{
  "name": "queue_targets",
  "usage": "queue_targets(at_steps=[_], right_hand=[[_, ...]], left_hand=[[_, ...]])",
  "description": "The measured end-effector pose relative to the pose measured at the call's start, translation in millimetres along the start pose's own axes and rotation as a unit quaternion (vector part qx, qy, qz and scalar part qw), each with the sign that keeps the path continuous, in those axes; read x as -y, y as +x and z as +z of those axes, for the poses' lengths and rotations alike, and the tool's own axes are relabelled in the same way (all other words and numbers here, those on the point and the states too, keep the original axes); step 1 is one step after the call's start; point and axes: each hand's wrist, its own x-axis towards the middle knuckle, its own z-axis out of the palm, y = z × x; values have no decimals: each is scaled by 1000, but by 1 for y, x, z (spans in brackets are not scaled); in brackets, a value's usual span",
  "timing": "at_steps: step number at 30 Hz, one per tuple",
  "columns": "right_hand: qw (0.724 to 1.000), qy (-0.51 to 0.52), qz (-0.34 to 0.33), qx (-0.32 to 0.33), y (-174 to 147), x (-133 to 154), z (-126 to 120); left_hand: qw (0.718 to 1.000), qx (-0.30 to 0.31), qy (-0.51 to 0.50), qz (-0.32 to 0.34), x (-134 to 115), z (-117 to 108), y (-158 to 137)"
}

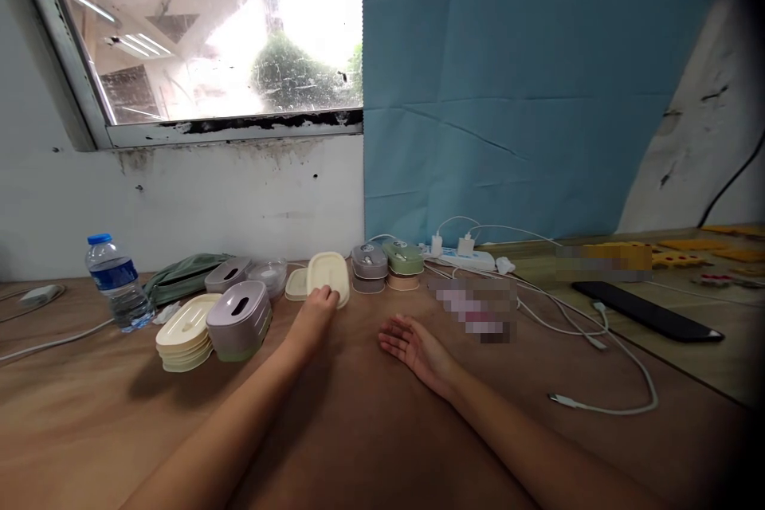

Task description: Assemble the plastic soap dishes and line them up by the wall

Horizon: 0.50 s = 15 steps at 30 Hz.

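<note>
My left hand (321,307) grips the lower edge of a cream plastic lid (328,277), which it holds tilted up. Just behind, another cream lid (295,285) lies on the table. My right hand (412,344) rests palm turned inward over the brown tabletop, fingers loosely curled and apart, with nothing in it. Left of my left hand stand a stack of cream lids (184,339) and a stack of mauve lids (237,319) with dark oval slots. Grey lidded boxes (369,263) and green lidded boxes (404,258) sit beyond, between the hands.
A water bottle (118,287) and a green pouch (185,277) are at left. A power strip (472,258) with chargers stands by the wall; white cables (633,412) trail rightwards. A black slab-like device (649,312) lies at right, near yellow pieces (675,256).
</note>
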Motion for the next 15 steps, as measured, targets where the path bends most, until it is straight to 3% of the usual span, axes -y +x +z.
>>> queue_targets(at_steps=[7, 15], right_hand=[[1000, 4, -12, -21, 2, -2, 0], [999, -8, -31, -21, 8, -9, -5]], left_hand=[[997, -19, 53, -49, 44, 36, 21], [989, -40, 78, -119, 80, 54, 34]])
